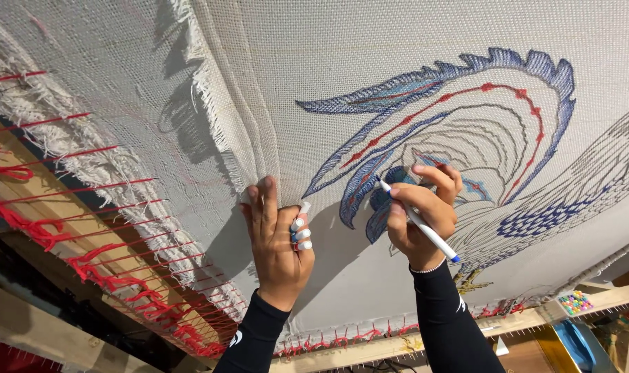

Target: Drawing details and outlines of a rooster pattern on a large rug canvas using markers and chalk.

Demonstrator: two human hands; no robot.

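Head view. The right hand (425,207) grips a slim white marker pen with a blue end cap (418,222), fingers clenched around the barrel in a writing hold. The pen's long axis runs diagonally: the tip points up-left and touches the cloth at the blue-shaded part of the drawing; the blue-capped end points down-right, past the wrist.

The left hand (276,235) presses against the cloth just left of the drawing, index and middle fingers extended flat, the remaining fingers curled around several short white marker caps or pens (301,233); their exact kind cannot be told.

The work surface is a large off-white open-weave mesh cloth (314,62), stretched taut, with a frayed, fringed edge. It carries a drawn bird-like motif (480,117) of curved feather shapes outlined in blue, with red and grey lines. Red cord lacing (86,242) ties the cloth edge to a pale wooden frame (45,331). A small tray of multicoloured beads (575,302) sits on the frame at lower right.
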